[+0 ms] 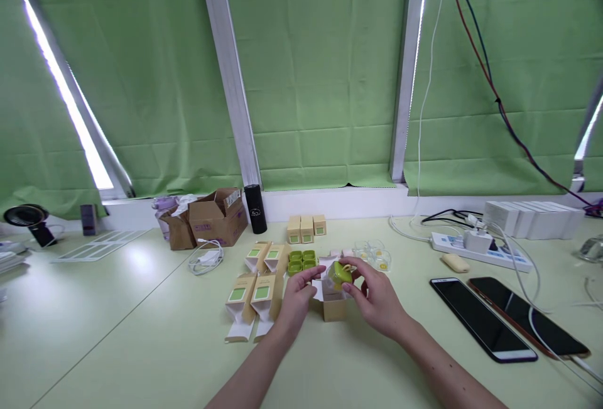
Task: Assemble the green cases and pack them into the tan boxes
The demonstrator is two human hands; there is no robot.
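Note:
My right hand [372, 291] grips a small clear container with a green lid [340, 274] and a yellowish loop, thumb and fingers around its sides. That container is over the open top of a small brown cardboard box [334, 310] with white insides. At the box's left side, my left hand [299, 296] pinches a white flap, its index finger pointing towards the container. Left of this hand lie several open brown boxes [241, 294] with green label squares. Green lids [301, 261] are grouped just behind my hands, and clear cups [375, 254] stand behind and to the right.
Closed brown boxes [306, 229] stand at the back, near a black bottle [255, 208] and a large carton [219, 217]. To the right are two phones [480, 320], a power strip [504, 258] with cables, a beige oval object [455, 262] and white boxes [532, 219].

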